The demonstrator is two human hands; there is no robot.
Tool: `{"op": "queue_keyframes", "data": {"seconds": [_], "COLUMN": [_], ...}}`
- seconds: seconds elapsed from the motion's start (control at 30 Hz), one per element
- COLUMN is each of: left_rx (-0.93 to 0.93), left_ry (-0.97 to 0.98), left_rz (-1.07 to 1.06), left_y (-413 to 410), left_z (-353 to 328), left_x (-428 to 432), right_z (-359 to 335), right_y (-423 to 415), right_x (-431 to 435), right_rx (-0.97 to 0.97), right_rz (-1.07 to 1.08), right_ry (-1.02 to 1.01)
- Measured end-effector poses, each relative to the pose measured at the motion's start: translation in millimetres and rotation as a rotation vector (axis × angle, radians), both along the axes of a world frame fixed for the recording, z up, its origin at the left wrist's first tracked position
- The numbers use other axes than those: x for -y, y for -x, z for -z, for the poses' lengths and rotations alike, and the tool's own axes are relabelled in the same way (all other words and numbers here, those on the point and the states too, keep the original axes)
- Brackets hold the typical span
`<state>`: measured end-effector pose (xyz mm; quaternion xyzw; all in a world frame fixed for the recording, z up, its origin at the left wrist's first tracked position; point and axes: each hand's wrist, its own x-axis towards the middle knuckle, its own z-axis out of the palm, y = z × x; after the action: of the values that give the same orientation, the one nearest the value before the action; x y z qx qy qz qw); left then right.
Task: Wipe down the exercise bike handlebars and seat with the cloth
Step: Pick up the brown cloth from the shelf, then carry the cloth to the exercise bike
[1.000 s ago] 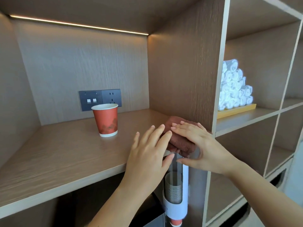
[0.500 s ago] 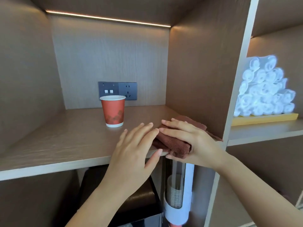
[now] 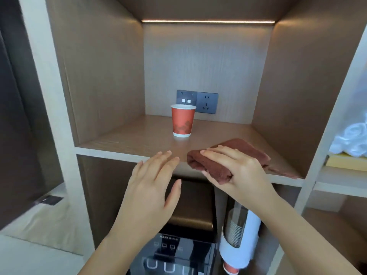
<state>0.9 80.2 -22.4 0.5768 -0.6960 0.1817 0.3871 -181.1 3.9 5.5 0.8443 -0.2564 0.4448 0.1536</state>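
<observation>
1. At the very bottom, a black machine [image 3: 178,253] with small buttons is seen under the shelf.
2. Just to its right, a white tube [image 3: 241,241] full of stacked cups is fixed.
3. The left hand [image 3: 151,187] is held flat, palm down, with the fingers straight and spread. Its grip is loose and nothing is held. The fingertips reach the front edge of the shelf, but it cannot be told if the wood is touched.
4. The right hand [image 3: 238,171] is laid on the brown cloth [image 3: 213,167]. The fingers are on top and the thumb is tucked under the front fold, so the cloth is grasped in that grip.
5. The cloth is found folded at the front right of the wooden shelf [image 3: 129,143], with one fold poking over the edge. The left hand is just beside it, not touching.
6. In the next box to the right, blurry white towels [image 3: 351,139] are piled on a yellow tray [image 3: 345,160].
7. Farther back, a red paper cup [image 3: 182,121] is stood upright on the shelf, well apart from the cloth.
8. Behind the cup, a grey socket plate [image 3: 197,101] is set in the back wall.
9. Up at the top, a thin light strip [image 3: 208,21] is lit.
</observation>
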Motion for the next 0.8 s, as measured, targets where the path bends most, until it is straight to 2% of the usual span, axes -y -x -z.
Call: {"op": "queue_keyframes", "data": {"seconds": [0.2,0.37,0.43,0.6,0.8], "left_rx": [-0.020,0.022,0.030,0.018,-0.014], "left_ry": [0.014,0.056,0.069,0.049,-0.012], "left_rz": [-0.145,-0.259,-0.318,-0.481,-0.741], "left_y": [-24.9,-50.5,-63.3,-100.2,-143.2], "left_z": [0.8,-1.7,-1.1,4.8,23.0], "left_x": [-43.7,-85.5,-110.6,-194.5,-331.2], "right_z": [4.6,5.8,11.9,41.9,77.1], "right_y": [-33.4,-69.8,-91.1,-163.0,-250.7], "right_x": [-19.1,-46.5,-62.6,-127.7,-246.5], "right_rx": [0.098,0.146,0.188,0.270,0.164], "right_rz": [-0.086,-0.345,-0.523,-0.925,-1.194], "right_ry": [0.053,-0.045,-0.161,-0.667,-0.880]}}
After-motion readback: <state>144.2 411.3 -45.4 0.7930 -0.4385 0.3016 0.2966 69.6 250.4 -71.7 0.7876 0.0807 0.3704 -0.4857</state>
